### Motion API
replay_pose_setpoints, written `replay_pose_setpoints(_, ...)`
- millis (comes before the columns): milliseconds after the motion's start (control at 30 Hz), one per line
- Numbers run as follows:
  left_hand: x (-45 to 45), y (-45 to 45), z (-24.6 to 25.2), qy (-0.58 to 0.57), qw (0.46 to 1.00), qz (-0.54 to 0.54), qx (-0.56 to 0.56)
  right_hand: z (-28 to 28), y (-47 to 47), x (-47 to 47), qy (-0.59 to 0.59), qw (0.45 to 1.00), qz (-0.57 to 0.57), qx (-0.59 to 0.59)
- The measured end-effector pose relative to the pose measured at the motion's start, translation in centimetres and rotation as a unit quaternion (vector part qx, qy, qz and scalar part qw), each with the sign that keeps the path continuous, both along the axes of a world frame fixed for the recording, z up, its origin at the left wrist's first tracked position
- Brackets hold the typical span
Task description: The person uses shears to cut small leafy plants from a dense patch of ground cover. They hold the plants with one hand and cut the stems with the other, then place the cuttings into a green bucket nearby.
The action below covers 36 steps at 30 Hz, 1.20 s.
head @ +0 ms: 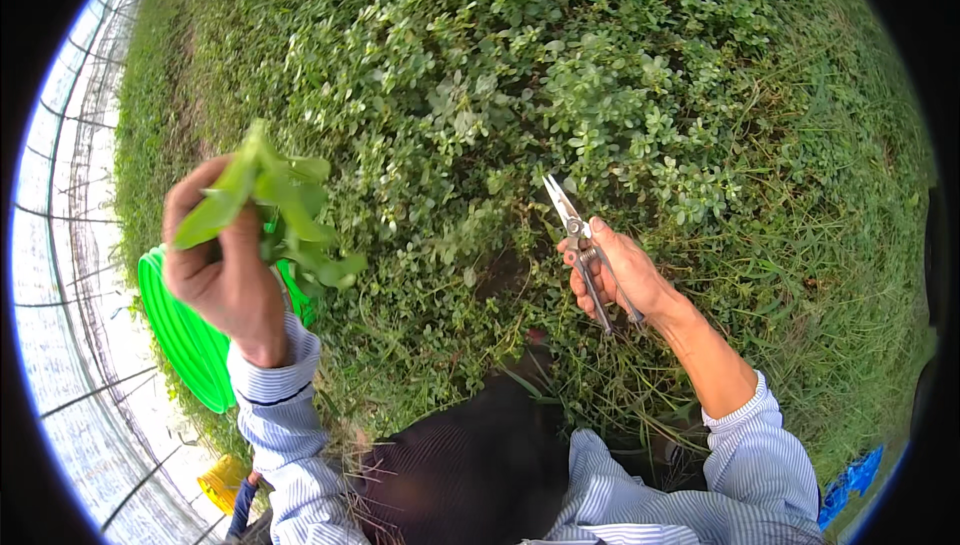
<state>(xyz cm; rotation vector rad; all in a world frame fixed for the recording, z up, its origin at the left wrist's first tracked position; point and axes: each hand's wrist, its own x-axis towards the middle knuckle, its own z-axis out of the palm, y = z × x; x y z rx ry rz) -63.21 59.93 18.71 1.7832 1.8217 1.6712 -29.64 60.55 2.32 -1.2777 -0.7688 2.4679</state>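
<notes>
My left hand [232,267] is raised at the left, its fingers closed on a bunch of leafy green stems [289,207] that looks slightly blurred. Behind that hand and wrist, a bright green plastic tub [180,331] is partly hidden. Near the centre right, my right hand [619,267] grips a pair of spring-loaded garden snips [576,234]. Their narrow metal blades point up and to the left over the low plants [600,102], and look slightly parted. The handles run down across the palm.
Dense low leafy plants and grass [847,282] cover the ground. A netted greenhouse wall [67,245] with thin bars curves along the left. A yellow container [220,483] stands at the lower left, beside a blue sleeve [242,507]. Something blue [851,485] lies at the lower right.
</notes>
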Motion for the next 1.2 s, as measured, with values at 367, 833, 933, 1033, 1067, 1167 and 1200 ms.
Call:
replay_pose_setpoints(367, -16.3, -16.4, 9.5, 0.487, 0.694, 0.395, -0.354, 5.5, -0.9, -6.0, 0.04, 0.975, 0.189, 0.113)
replay_pose_setpoints(833, 3.6, -30.5, -15.5, 0.302, 0.753, -0.262, -0.523, 6.1, -2.7, -10.7, -0.096, 0.952, 0.271, 0.102)
replay_pose_setpoints(933, 4.6, -33.9, -17.3, 0.207, 0.828, -0.208, -0.477, 5.7, -3.4, -11.9, -0.104, 0.928, 0.34, 0.113)
replay_pose_setpoints(1033, 2.5, -33.1, -15.1, 0.094, 0.855, -0.167, -0.482, 6.1, -3.0, -13.6, -0.09, 0.9, 0.401, 0.147)
replay_pose_setpoints(1067, 1.4, -32.5, -13.4, -0.002, 0.893, -0.077, -0.443, 6.2, -2.5, -14.4, -0.096, 0.898, 0.401, 0.153)
replay_pose_setpoints(1167, -3.2, -31.1, -7.7, -0.512, 0.806, 0.181, -0.233, 5.8, 0.0, -18.0, -0.109, 0.899, 0.384, 0.183)
replay_pose_setpoints(1200, -5.6, -30.9, -5.8, -0.6, 0.77, 0.185, -0.114, 5.6, 1.2, -19.0, -0.117, 0.905, 0.36, 0.195)
